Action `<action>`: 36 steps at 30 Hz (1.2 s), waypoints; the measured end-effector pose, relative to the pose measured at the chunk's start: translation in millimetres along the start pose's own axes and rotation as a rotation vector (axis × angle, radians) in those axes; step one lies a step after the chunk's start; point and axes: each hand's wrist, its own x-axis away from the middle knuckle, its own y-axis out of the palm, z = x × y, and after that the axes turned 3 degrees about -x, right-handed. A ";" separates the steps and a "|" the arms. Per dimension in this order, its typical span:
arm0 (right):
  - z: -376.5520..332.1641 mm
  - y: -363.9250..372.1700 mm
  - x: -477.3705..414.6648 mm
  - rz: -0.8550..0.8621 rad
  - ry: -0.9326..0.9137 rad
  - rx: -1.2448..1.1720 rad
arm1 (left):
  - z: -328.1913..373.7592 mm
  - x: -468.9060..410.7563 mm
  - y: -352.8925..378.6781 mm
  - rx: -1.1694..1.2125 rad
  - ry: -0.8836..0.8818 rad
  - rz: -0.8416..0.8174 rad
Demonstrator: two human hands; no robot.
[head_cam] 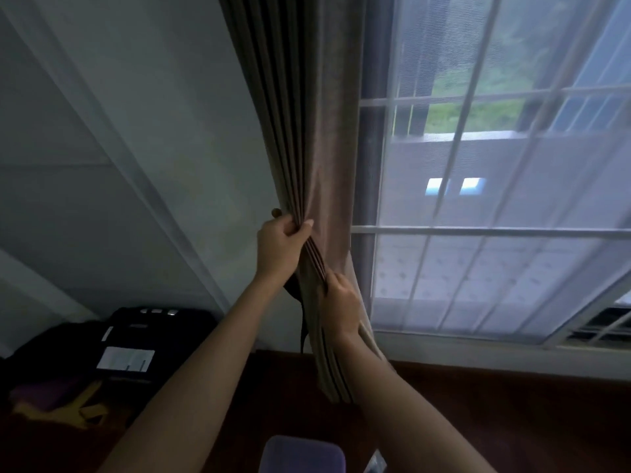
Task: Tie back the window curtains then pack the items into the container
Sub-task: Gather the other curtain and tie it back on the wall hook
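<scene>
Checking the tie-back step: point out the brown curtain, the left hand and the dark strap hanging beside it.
brown curtain (307, 138), head view, on the gathered pleats.
left hand (278, 249), head view, back of the hand.
dark strap (302, 322), head view, on its hanging length.

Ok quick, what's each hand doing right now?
Left hand: closed, gripping the gathered curtain.
Right hand: closed on the curtain's folds lower down.

The left hand (280, 245) grips the gathered brown curtain (307, 158) at centre, fingers wrapped round its folds. The right hand (343, 307), just toward five o'clock, pinches the pleats beside the window (495, 199).
</scene>
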 end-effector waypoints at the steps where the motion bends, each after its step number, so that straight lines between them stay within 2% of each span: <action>1: -0.3 -0.6 -0.3 -0.002 -0.003 -0.008 | -1.7 0.4 -1.9 0.007 0.001 -0.003; 10: 13.0 -3.9 9.6 -0.121 0.039 -0.022 | -15.0 33.5 20.9 0.000 -0.055 -0.036; 16: 5.0 -30.9 -18.4 -0.379 0.021 -0.041 | -19.1 29.7 10.4 -0.008 -0.024 0.031; 17: 4.4 -37.9 -22.6 -0.371 0.041 -0.087 | -24.4 28.4 9.1 -0.015 -0.019 0.024; 21: -0.7 -69.0 -33.2 -0.084 0.107 -0.427 | -50.9 23.7 10.8 -0.004 -0.028 -0.002; 26: -12.0 -80.2 -65.5 -0.127 -0.092 -0.423 | -69.6 16.6 22.0 0.070 -0.084 0.050; 32: -19.1 -64.2 -87.7 -0.262 -0.183 -0.330 | -75.6 7.9 25.9 0.315 -0.197 -0.101; 36: -22.1 -60.4 -97.1 -0.338 -0.197 -0.295 | -72.1 -3.1 22.7 0.497 -0.319 -0.332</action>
